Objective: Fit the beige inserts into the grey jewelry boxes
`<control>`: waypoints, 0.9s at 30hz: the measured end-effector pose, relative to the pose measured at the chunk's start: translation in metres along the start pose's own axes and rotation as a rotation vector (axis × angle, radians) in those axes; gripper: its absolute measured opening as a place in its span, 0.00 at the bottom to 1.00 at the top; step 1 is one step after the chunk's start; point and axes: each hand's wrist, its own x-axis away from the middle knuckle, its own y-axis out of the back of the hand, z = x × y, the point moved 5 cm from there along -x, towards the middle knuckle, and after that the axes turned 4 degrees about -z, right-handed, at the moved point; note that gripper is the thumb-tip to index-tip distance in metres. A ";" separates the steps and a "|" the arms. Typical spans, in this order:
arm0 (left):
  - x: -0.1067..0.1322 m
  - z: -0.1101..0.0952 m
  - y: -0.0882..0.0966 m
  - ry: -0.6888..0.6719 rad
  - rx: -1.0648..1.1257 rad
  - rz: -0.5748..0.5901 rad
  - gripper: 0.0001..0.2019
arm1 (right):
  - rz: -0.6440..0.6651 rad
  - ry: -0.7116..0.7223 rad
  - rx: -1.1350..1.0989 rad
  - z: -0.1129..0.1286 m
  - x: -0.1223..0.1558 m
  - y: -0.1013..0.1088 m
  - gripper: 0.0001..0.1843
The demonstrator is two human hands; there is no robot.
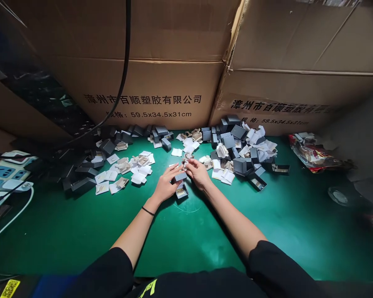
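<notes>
My left hand (168, 182) is closed around a small dark grey box part (179, 177). Just below it, on the green table, sits an open little box (182, 191) with something pale inside. My right hand (198, 173) is closed at the fingertips in a pinch, right beside the left fingers. A small pale brownish piece (185, 164) shows at those fingertips, too small to make out exactly. Beyond both hands lie white paper pieces (189, 145) and folded brownish-white inserts (196, 135).
Dark grey boxes and papers pile up at the right (240, 165) and left (84, 184). Large cartons (143, 82) stand along the back. A power strip (1, 178) is at far left, a black cable (124, 74) hangs down, and a red plastic bag (312, 155) lies at right.
</notes>
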 end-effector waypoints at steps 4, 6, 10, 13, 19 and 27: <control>-0.001 0.011 0.015 0.195 0.049 -0.183 0.13 | -0.018 0.005 -0.050 0.003 -0.005 0.008 0.20; -0.001 0.016 0.023 0.269 0.005 -0.248 0.13 | 0.004 0.001 -0.076 0.004 -0.006 0.011 0.21; -0.002 0.021 0.032 0.327 -0.010 -0.300 0.14 | 0.014 0.059 0.004 0.004 -0.006 0.013 0.20; -0.001 0.022 0.036 0.341 0.023 -0.352 0.14 | 0.010 0.112 0.107 0.002 -0.005 0.012 0.20; -0.002 0.015 0.037 0.280 -0.096 -0.352 0.19 | 0.092 0.118 0.216 -0.001 -0.003 0.008 0.21; -0.003 0.019 0.034 0.233 -0.046 -0.349 0.17 | 0.113 0.175 0.285 -0.002 0.001 0.003 0.19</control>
